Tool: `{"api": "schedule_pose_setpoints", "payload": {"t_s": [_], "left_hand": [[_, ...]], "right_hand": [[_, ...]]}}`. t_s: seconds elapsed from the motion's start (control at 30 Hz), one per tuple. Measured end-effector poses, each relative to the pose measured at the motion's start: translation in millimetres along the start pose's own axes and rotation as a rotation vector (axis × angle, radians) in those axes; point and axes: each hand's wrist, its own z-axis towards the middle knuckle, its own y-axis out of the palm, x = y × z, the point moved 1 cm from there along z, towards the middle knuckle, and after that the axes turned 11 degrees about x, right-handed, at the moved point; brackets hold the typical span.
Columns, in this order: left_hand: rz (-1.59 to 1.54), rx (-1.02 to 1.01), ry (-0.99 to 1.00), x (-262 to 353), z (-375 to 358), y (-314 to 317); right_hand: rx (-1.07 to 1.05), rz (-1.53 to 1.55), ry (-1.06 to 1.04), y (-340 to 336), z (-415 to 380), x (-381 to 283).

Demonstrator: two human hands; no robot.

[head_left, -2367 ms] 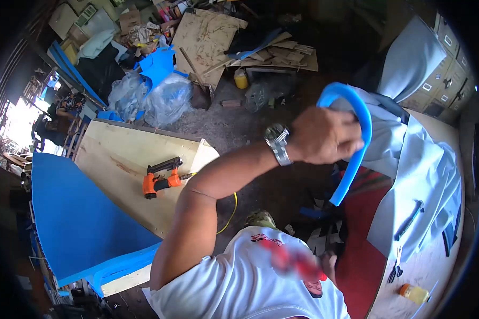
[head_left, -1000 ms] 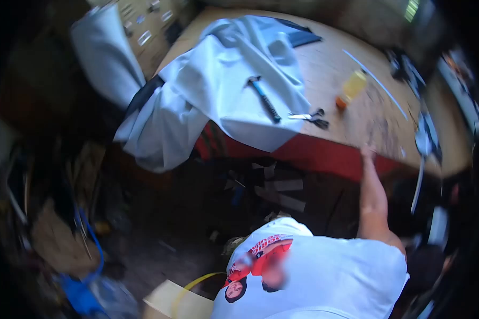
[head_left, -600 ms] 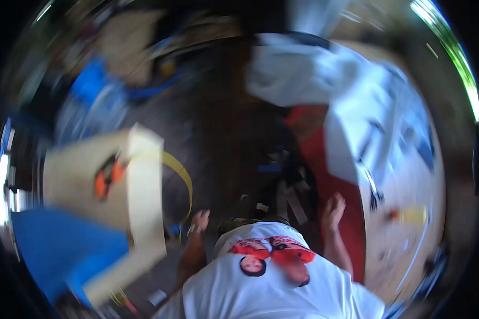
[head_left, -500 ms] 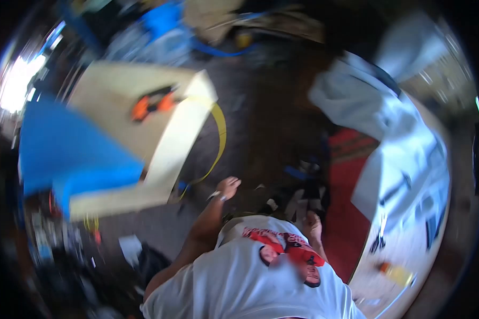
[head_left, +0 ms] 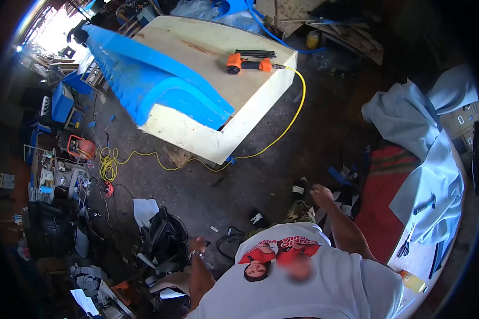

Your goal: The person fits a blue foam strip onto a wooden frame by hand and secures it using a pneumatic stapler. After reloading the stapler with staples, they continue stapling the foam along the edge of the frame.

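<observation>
Orange-black air tool on pale wood frame, long axis roughly left-right, hose end right. Smooth, curved blue padding alongside. Thin yellow hose loops across floor. Black bag near left hand; red cloth near right hand. Both grips too small, can't tell.

Blue, Yellow and Orange Against Grey

On my feed, the sheet is bright blue, and the panel cream with brown smudges. I see an orange-and-black nail gun and a yellow hose. The floor looks dark grey. I make out pale grey-blue fabric, red cloth with dull darker stripes, and a white shirt with red lettering and a red-and-black print. The trousers are camouflage-patterned.
</observation>
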Motion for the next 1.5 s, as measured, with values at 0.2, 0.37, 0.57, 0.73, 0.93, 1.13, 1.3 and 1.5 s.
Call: {"api": "schedule_pose_setpoints", "payload": {"t_s": [0.2, 0.37, 0.57, 0.73, 0.93, 1.13, 1.3, 1.5], "left_hand": [[-0.457, 0.114, -0.692, -70, -57, -5], [-0.912, 0.221, -0.813, -4, -77, 45], [-0.832, 0.451, -0.511, 81, -31, -4], [-0.597, 0.708, -0.276, 78, 70, -143], [-0.631, 1.105, 0.292, 71, 162, -383], [-0.530, 1.270, 1.146, 196, 157, -634], [-0.367, 1.158, 1.727, 315, 126, -725], [-0.011, 0.828, 1.886, 419, 106, -769]], "right_hand": [[0.320, 0.373, -0.407, -6, 94, -187], [0.212, 1.073, -0.434, -38, 172, -292], [0.202, 1.147, -0.490, -37, 176, -347], [0.073, 0.930, -0.327, 6, 144, -334], [0.060, 1.095, 0.106, 77, 80, -325], [0.315, 1.072, 0.285, 95, -8, -371], [0.418, 1.036, 0.302, 109, -68, -396], [0.469, 0.935, 0.233, 148, -56, -376]]}}
